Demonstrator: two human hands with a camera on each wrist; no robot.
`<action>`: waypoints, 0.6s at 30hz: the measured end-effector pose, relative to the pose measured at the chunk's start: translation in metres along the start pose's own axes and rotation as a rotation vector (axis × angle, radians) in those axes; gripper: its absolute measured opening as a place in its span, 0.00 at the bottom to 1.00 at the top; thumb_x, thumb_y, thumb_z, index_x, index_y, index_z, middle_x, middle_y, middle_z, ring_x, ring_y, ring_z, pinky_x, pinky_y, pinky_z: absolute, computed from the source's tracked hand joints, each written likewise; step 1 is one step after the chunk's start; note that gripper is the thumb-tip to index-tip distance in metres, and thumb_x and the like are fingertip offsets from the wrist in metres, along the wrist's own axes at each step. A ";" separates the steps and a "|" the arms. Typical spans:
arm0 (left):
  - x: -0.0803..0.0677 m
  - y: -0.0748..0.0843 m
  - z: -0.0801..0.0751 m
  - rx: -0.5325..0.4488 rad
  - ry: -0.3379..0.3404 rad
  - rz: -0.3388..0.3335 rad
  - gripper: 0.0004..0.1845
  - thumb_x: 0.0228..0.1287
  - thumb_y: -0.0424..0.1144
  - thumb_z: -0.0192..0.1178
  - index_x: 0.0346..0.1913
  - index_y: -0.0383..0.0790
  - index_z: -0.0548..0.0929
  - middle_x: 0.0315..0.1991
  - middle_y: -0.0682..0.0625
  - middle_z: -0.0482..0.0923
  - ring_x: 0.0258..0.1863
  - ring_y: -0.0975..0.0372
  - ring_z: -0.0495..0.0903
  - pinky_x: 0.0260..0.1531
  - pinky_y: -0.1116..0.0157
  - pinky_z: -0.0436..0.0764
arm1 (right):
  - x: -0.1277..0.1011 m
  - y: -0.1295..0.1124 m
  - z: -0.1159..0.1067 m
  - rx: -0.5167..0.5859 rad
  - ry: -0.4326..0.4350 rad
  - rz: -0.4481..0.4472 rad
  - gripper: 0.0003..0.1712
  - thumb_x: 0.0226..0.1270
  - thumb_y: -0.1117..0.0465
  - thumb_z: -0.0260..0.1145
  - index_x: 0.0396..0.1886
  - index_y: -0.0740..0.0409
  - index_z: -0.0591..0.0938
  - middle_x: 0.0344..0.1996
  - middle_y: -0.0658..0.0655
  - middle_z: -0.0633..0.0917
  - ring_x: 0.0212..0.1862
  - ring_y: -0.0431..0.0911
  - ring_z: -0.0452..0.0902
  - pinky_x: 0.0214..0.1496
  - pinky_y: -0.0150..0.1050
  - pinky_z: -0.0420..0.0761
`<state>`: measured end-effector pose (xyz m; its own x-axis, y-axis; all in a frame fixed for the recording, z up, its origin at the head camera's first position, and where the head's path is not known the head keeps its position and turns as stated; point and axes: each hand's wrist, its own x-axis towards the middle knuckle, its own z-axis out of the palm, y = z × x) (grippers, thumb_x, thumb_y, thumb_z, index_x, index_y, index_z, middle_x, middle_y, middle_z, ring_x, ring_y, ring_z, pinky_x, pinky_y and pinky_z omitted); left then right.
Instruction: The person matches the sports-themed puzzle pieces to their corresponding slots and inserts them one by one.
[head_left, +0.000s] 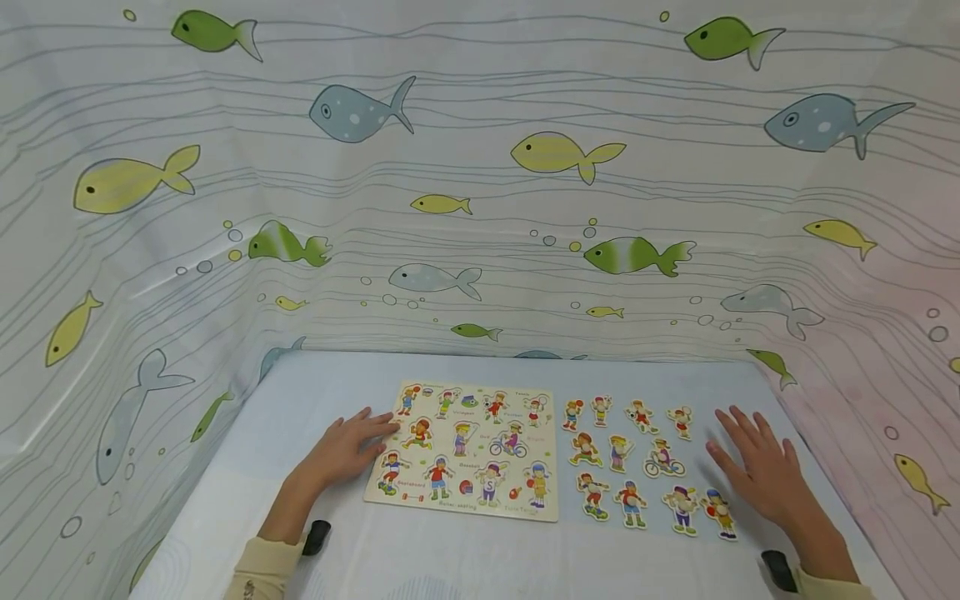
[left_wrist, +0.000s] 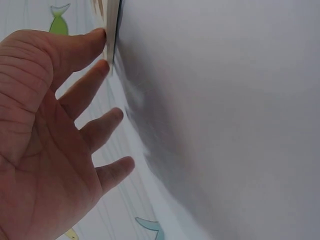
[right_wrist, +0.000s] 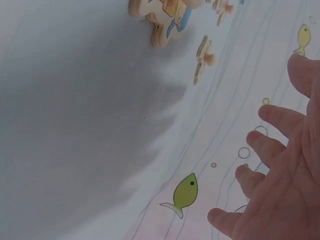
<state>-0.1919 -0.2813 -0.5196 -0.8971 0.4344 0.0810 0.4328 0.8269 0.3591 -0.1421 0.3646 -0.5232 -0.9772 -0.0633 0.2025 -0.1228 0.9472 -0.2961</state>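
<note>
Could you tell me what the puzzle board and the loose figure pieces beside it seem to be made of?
Puzzle board: apparently thin wood or plywood with a printed matte face; the left wrist view shows a pale, raw-looking edge. Loose figure pieces: likely the same wood, cut out and colour-printed; the right wrist view shows tan, unpainted sides and small peg knobs.

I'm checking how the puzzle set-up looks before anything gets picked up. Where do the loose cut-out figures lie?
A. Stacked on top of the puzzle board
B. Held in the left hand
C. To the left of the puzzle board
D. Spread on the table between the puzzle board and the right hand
D: the loose figures lie in rows on the table, right of the puzzle board and left of the open right hand.
</note>
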 end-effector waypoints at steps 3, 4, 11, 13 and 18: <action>0.000 0.000 0.000 -0.007 0.003 -0.002 0.21 0.66 0.38 0.64 0.61 0.43 0.81 0.65 0.44 0.74 0.67 0.36 0.64 0.58 0.27 0.57 | 0.002 -0.002 0.001 0.004 -0.001 -0.013 0.40 0.74 0.44 0.57 0.77 0.58 0.58 0.73 0.72 0.58 0.76 0.68 0.33 0.63 0.79 0.35; 0.000 0.000 0.001 -0.006 0.002 -0.004 0.21 0.66 0.38 0.64 0.62 0.43 0.81 0.66 0.44 0.73 0.68 0.36 0.63 0.58 0.27 0.57 | 0.002 -0.002 0.002 0.006 -0.002 -0.018 0.39 0.74 0.44 0.57 0.76 0.58 0.58 0.72 0.72 0.58 0.76 0.68 0.34 0.63 0.79 0.36; -0.002 -0.001 0.004 -0.006 -0.016 -0.027 0.21 0.67 0.38 0.63 0.62 0.44 0.81 0.67 0.45 0.72 0.68 0.37 0.63 0.58 0.27 0.56 | 0.008 -0.011 0.005 -0.004 0.004 -0.045 0.40 0.72 0.45 0.60 0.76 0.57 0.60 0.72 0.72 0.58 0.76 0.67 0.35 0.65 0.77 0.36; -0.002 0.000 0.004 -0.015 -0.015 -0.031 0.21 0.67 0.38 0.63 0.63 0.44 0.80 0.67 0.45 0.72 0.68 0.37 0.62 0.59 0.27 0.56 | 0.011 -0.014 0.006 0.004 0.011 -0.059 0.40 0.71 0.45 0.61 0.76 0.57 0.61 0.72 0.72 0.59 0.76 0.66 0.35 0.65 0.76 0.34; -0.002 0.001 0.003 -0.022 -0.007 -0.036 0.21 0.67 0.38 0.63 0.63 0.44 0.80 0.67 0.45 0.72 0.68 0.37 0.62 0.59 0.28 0.55 | 0.020 -0.025 0.007 0.026 0.025 -0.106 0.39 0.70 0.47 0.64 0.74 0.57 0.64 0.72 0.71 0.61 0.76 0.66 0.38 0.66 0.75 0.33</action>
<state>-0.1900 -0.2804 -0.5223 -0.9113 0.4073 0.0609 0.3983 0.8340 0.3818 -0.1603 0.3370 -0.5185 -0.9539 -0.1551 0.2570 -0.2305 0.9270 -0.2960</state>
